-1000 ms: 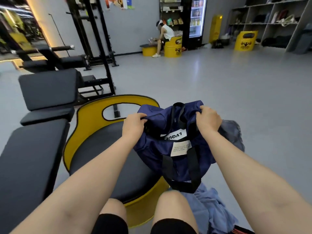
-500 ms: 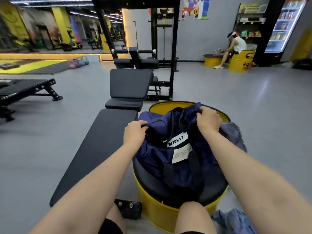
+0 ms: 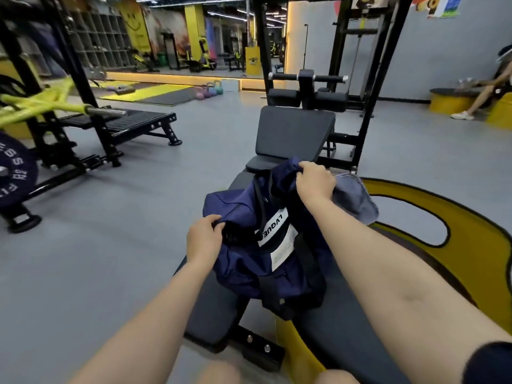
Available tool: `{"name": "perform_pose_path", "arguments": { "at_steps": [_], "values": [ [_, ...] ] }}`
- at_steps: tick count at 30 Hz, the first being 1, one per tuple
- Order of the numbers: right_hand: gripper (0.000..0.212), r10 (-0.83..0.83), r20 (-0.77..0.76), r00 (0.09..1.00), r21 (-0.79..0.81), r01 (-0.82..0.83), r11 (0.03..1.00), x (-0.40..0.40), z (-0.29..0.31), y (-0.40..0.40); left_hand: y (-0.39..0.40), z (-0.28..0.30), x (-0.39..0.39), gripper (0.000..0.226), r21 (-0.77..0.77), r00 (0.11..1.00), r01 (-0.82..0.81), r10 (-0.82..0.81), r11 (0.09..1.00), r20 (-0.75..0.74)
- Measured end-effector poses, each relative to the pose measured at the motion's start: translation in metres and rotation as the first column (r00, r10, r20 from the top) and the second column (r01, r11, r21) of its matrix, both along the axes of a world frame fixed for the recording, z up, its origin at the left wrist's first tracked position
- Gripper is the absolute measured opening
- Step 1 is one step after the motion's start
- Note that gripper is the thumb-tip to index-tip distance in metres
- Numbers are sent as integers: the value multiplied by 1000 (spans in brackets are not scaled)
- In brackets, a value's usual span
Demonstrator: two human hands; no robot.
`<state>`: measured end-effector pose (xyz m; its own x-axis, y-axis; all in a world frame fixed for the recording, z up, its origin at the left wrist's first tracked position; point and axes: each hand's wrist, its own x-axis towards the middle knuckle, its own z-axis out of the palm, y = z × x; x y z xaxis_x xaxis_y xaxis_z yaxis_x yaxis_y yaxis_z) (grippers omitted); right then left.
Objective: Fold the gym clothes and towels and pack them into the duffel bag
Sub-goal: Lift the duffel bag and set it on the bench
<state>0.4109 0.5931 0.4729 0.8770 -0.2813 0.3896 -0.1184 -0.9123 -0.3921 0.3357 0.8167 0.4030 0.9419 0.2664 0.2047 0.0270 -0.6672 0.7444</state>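
Observation:
A navy duffel bag [image 3: 243,261] with black straps and a white label hangs over the black padded bench [image 3: 219,303] in front of me. My left hand [image 3: 203,236] grips the bag's near left edge. My right hand [image 3: 315,181] grips its far upper edge, higher up. Behind my right hand a piece of grey-blue cloth [image 3: 353,198] pokes out beside the bag. What is inside the bag is hidden.
A yellow tub seat [image 3: 471,245] with a black cushion stands at right. The bench's raised backrest [image 3: 293,134] and a black rack [image 3: 368,92] lie ahead. A weight machine with a plate [image 3: 16,173] stands left. A person sits far right [image 3: 487,95].
The bag has been carried left from the yellow tub seat to over the black bench, both hands still gripping it. My view turned left; the blue cloth on the floor is out of frame.

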Motion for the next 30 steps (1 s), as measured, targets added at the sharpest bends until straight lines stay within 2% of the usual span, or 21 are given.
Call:
{"name": "perform_pose_path", "arguments": {
  "at_steps": [8, 15, 18, 21, 23, 25, 26, 28, 30],
  "values": [
    [30, 152, -17, 988, -70, -153, 986, 82, -22, 97, 65, -54, 16, 20, -59, 976, -204, 198, 977, -92],
    [29, 231, -109, 967, -137, -245, 960, 139, -63, 145, 89, -120, 21, 10, -92, 944, -284, 261, 955, -199],
    [28, 297, -160, 941, -83, -313, 946, 148, -85, 156, 97, -136, 24, 13, -2, 932, -227, 217, 974, -292],
    [39, 469, -119, 875, -40, -477, 878, 138, -121, 157, 105, -138, 27, 27, 285, 878, -171, 278, 943, -391],
    [44, 590, -117, 799, -70, -599, 798, 124, -145, 152, 108, -137, 31, 45, 459, 898, -148, 313, 876, -309],
    [48, 655, -179, 734, -52, -672, 739, 110, -166, 145, 106, -136, 36, 58, 505, 959, -88, 210, 859, -191],
    [52, 669, -226, 708, -30, -692, 722, 103, -176, 141, 102, -136, 38, 67, 522, 975, -11, 125, 853, -182],
    [62, 675, -329, 660, -24, -721, 693, 93, -195, 133, 92, -139, 42, 84, 553, 963, 187, -40, 812, -266],
    [64, 637, -439, 633, -52, -726, 686, 89, -213, 129, 86, -149, 45, 99, 574, 928, 304, -100, 760, -360]
  ]
}}
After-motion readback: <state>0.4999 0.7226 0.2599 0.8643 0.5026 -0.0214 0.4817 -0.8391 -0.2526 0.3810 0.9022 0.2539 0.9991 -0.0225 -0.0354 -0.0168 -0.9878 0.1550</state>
